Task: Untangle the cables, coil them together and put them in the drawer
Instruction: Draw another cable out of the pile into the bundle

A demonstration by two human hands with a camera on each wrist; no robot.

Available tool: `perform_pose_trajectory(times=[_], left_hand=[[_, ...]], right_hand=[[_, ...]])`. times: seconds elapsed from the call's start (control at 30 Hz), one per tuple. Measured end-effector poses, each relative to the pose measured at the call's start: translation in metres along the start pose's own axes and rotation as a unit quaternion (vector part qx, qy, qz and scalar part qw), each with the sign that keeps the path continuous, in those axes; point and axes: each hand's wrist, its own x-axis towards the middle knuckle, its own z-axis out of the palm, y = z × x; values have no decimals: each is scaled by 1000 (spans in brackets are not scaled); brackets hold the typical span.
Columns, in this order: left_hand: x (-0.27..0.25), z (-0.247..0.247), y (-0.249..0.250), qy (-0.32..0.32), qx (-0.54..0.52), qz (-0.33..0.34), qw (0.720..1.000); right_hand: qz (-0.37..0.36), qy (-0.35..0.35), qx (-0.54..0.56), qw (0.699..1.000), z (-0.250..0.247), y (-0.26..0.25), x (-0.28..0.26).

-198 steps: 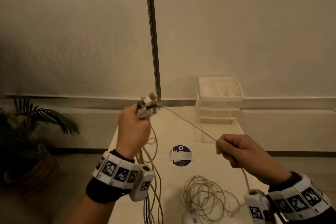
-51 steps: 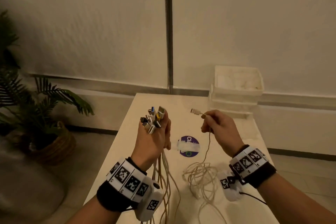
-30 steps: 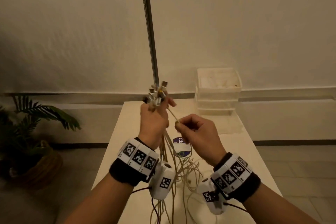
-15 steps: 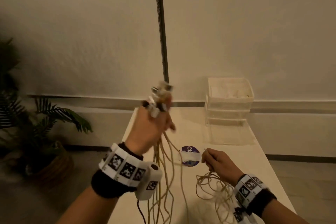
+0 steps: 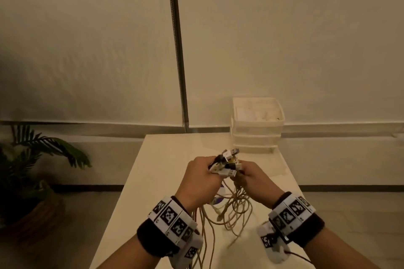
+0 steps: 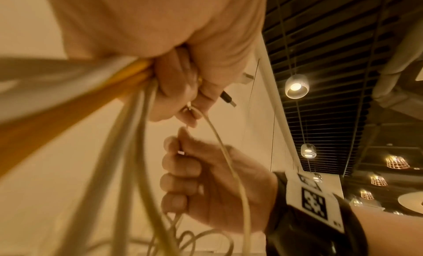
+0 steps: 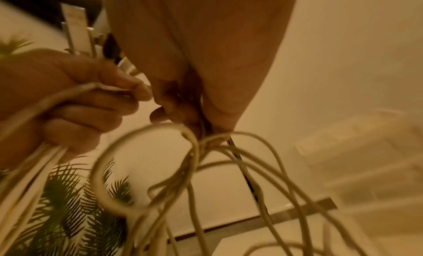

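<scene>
Several pale cables, and my two hands meet above the white table [image 5: 166, 181]. My left hand [image 5: 213, 169] grips the cable bundle just under its cluster of USB plugs [image 5: 227, 161], which stick up and to the right. My right hand [image 5: 241, 173] is right beside it, fingers curled round a bunch of looped cable [image 5: 235, 207] that hangs to the tabletop. In the left wrist view the left hand [image 6: 183, 89] clamps the strands [image 6: 135, 151] and the right hand [image 6: 201, 180] is fisted below. The right wrist view shows loops [image 7: 183, 169] spilling from the right hand [image 7: 187, 104].
A white stacked drawer unit [image 5: 258, 124] stands at the table's far right corner, its top drawer open. A round sticker [image 5: 218, 200] lies under the cables. A metal pole [image 5: 178, 61] rises behind the table. A potted plant [image 5: 32, 170] sits on the floor to the left.
The left hand has come down from its raised position with the plug bundle. The right hand has lifted the loose tangle off the table and brought it up against the left hand.
</scene>
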Motion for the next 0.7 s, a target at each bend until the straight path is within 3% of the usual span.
perform_pose_trajectory(times=[0.17,0.27,0.37,0.47,0.7], left_hand=[[14,-22,14,117,-107,39,987],[11,-42,29,146,-157,67,975],[6,-67,43,148,-210,113,960],[7,-74,39,129,-109,110,979],[11,-61,6,172,21,-20,985]], right_hand=[[31,-6,-20,999,15,41,-6],[30,-11,-71,997,20,66,-10],[71,-18,-106,992,25,101,-22],[89,23,-92,991,26,114,-31],[69,91,-79,990,8,93,-12]])
